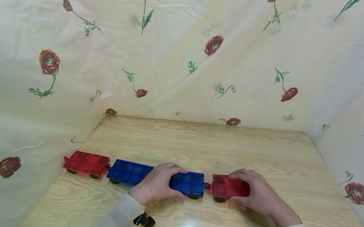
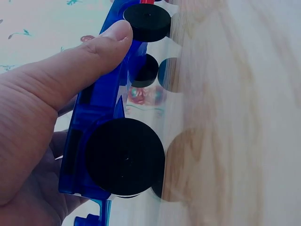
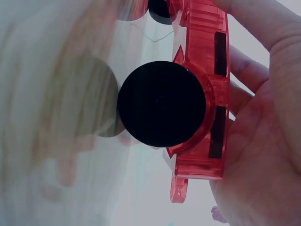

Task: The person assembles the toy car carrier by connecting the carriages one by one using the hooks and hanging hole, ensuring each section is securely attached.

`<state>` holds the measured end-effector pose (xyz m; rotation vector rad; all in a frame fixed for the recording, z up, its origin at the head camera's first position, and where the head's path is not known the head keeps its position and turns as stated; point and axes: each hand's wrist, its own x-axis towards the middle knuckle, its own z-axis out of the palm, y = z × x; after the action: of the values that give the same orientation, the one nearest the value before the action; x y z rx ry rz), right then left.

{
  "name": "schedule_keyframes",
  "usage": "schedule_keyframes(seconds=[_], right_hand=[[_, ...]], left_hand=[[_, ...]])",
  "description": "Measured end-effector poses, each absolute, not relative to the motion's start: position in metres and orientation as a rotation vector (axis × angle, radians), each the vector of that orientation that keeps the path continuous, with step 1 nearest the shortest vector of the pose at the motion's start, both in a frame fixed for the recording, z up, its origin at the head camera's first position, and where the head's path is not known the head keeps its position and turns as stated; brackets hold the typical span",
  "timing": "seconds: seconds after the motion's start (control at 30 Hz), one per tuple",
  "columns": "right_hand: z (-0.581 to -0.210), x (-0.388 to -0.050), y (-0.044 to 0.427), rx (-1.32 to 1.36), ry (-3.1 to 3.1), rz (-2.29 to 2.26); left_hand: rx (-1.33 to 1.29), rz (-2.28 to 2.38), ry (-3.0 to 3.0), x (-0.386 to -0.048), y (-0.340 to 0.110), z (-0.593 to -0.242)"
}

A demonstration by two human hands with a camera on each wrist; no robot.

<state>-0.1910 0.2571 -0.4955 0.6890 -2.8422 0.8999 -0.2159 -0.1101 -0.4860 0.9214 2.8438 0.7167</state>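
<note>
My left hand (image 1: 155,184) grips the right-hand blue toy wagon (image 1: 193,183) from its left end, thumb on the near side and fingers across the far side. In the left wrist view, the thumb lies on this wagon's blue side (image 2: 96,101) above its black wheels. My right hand (image 1: 259,193) holds a red toy wagon (image 1: 222,185) by its right part; a black wheel (image 3: 162,103) shows in the right wrist view. The red wagon's hitch (image 1: 207,185) meets the held blue wagon's right end. My left hand hides the joint between the two blue wagons.
Another blue wagon (image 1: 130,172) stands left of my left hand, its hitch meeting a second red wagon (image 1: 88,163) near the table's left edge. All stand in a row on the wooden table (image 1: 205,144). Flower-patterned cloth (image 1: 177,50) hangs behind and at both sides.
</note>
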Motion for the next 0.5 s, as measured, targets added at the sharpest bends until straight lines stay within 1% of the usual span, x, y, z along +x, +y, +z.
schedule_keyframes(seconds=[0.5], right_hand=[[-0.4919, -0.1918, 0.2591, 0.672, -2.869, 0.924]], left_hand=[[0.942, 0.696, 2.849, -0.2187, -0.1087, -0.4892]])
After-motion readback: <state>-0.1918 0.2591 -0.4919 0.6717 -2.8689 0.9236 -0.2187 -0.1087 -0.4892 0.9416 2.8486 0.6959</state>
